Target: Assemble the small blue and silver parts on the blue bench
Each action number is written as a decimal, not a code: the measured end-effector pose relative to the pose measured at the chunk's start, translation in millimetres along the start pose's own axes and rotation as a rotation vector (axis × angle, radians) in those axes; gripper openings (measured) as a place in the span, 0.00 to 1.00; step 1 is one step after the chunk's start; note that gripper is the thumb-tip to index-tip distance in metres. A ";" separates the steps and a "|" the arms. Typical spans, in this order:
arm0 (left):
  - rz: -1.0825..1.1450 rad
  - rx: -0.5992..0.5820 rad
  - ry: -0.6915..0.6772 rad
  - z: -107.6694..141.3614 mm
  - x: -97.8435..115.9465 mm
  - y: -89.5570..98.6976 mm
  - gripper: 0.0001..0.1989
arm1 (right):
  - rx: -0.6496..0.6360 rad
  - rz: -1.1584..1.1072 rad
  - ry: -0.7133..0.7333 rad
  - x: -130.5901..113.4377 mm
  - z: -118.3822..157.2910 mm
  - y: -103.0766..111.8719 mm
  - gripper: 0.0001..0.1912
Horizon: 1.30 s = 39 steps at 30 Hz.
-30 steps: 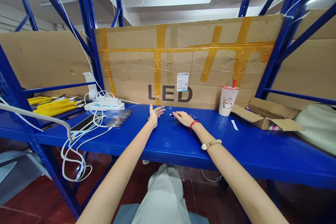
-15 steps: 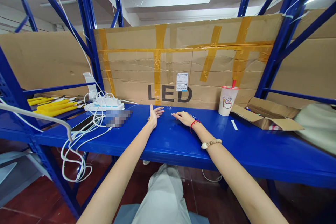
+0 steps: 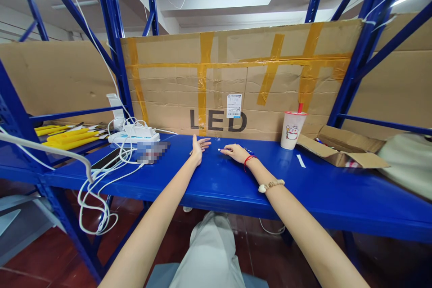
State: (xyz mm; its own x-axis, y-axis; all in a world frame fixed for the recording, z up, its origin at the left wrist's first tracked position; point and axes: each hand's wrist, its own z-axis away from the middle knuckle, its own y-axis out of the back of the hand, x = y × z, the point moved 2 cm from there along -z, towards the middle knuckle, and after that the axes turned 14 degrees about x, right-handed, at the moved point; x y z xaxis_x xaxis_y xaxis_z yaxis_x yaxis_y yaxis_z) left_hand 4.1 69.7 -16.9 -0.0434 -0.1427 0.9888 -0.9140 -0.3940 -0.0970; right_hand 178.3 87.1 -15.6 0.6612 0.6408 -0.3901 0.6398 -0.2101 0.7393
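Observation:
My left hand (image 3: 200,148) rests on its side on the blue shelf surface (image 3: 216,180), fingers apart and nothing in it. To its right, my right hand (image 3: 236,151) lies palm down with its fingers closed on a thin pen (image 3: 220,150). The pen's white tip points left, toward my left hand. Close behind my right hand is a small blue item (image 3: 249,150), partly hidden by the hand. A red string and a beaded bracelet are on my right wrist and forearm.
White cables (image 3: 101,189) and a power strip (image 3: 135,134) lie at left, beside a dark phone (image 3: 106,159) and yellow-handled tools (image 3: 72,138). At right stand a cup with a red straw (image 3: 292,131) and an open cardboard box (image 3: 351,157). A cardboard wall (image 3: 168,99) rises behind.
More of the pen shows past the fingertips of my right hand, reaching slightly farther left. My left hand has stayed in place.

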 end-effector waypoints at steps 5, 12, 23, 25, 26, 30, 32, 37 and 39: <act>0.016 0.013 0.002 -0.5 -0.8 0.0 0.40 | 0.019 0.032 -0.008 -2.2 1.2 2.1 0.22; 0.035 0.020 0.036 4.5 2.4 -0.5 0.38 | 0.030 0.075 0.004 -3.4 2.5 2.3 0.24; 0.028 0.013 0.048 8.1 4.9 -0.4 0.37 | 0.047 0.093 -0.012 -6.0 4.6 5.6 0.19; 0.039 0.015 0.057 8.9 5.6 -0.4 0.37 | 0.051 0.097 -0.016 -5.4 4.2 5.5 0.18; 0.044 0.015 0.062 9.1 5.7 -0.5 0.37 | 0.054 0.098 -0.018 -5.1 4.0 5.5 0.18; 0.058 0.016 0.075 8.0 4.9 -1.1 0.37 | 0.044 0.099 -0.013 -4.3 3.0 4.8 0.16; 0.063 0.016 0.073 6.7 3.9 -1.4 0.37 | 0.037 0.095 -0.003 -4.0 2.7 4.5 0.15; 0.075 0.014 0.070 4.6 2.2 -1.5 0.37 | 0.030 0.082 -0.003 -3.8 2.9 4.2 0.15; 0.075 0.012 0.073 4.5 2.0 -1.6 0.37 | 0.031 0.078 -0.004 -4.1 3.1 4.2 0.15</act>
State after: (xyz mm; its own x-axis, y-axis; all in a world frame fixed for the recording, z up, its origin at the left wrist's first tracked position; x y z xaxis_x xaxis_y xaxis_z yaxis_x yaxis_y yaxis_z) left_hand 7.2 66.0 -15.2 -0.1414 -0.1055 0.9843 -0.9022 -0.3956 -0.1720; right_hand 179.5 81.4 -12.6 0.7107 0.6190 -0.3342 0.5984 -0.2822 0.7498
